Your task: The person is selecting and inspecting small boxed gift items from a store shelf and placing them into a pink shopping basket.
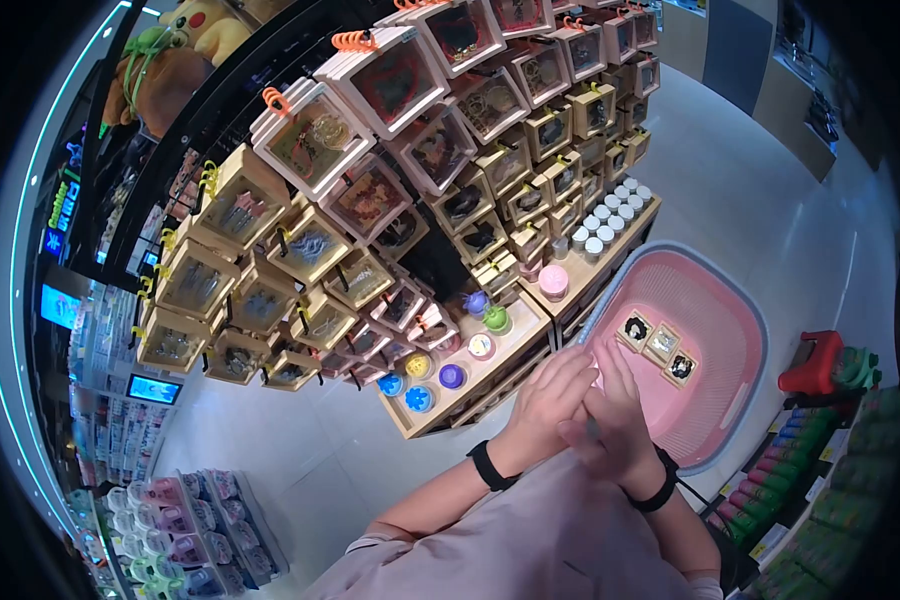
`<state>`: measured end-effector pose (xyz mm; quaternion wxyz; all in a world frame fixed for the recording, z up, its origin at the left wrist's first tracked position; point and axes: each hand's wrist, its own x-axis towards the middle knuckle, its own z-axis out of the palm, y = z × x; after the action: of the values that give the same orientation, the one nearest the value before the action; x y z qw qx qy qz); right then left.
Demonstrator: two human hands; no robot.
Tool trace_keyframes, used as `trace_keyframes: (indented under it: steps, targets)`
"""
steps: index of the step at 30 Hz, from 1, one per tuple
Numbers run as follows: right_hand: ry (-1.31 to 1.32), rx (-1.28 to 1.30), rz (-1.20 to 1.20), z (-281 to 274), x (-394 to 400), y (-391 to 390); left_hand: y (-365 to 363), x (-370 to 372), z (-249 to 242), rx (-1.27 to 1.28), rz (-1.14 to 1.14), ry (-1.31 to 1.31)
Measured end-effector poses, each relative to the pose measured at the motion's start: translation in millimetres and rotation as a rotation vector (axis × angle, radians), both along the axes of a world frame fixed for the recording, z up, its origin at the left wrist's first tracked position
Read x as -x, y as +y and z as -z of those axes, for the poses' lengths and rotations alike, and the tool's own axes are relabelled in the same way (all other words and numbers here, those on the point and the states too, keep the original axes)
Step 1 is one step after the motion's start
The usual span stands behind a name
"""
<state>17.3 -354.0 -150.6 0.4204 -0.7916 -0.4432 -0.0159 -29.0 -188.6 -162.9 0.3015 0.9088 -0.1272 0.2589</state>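
3 boxes (660, 345) in basket (740, 300), right of shelf (490, 375)

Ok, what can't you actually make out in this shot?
Head view only:
- Whether the left hand and right hand hold anything: they are pressed together and cover it.
- The items inside the boxed packs: too small and distorted.
- The pink basket's near rim: hidden by the hands.

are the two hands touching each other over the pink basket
Touching: the head view shows the left hand and the right hand pressed together, fingers overlapping, above the pink basket.
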Motion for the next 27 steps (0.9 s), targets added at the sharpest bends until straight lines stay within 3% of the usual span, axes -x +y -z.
trace_keyframes:
  steps: [2, 5, 8, 14, 23, 26, 27]
  targets:
    - [-0.025, -0.033, 0.000, -3, 2, 10, -8, -2, 2, 0.138, 0.033, 0.072]
    - [-0.054, -0.061, 0.007, -10, 5, 20, -2, -2, 9, 0.091, -0.044, 0.270]
    - [-0.032, -0.105, 0.000, -5, 9, 21, -7, -4, 26, 0.382, 0.011, 0.357]
    - [0.105, -0.207, 0.012, 0, 16, 13, -15, 0, 15, 0.637, 0.128, 0.426]
    - [0.153, -0.203, 0.061, -3, 17, 9, -18, -3, 11, 0.750, 0.201, 0.509]
    - [0.221, -0.169, 0.112, 8, 16, 7, -17, -8, 22, 0.652, 0.063, 0.588]
    - [0.262, -0.165, 0.127, 9, 15, 6, -19, -11, 20, 0.584, -0.012, 0.473]
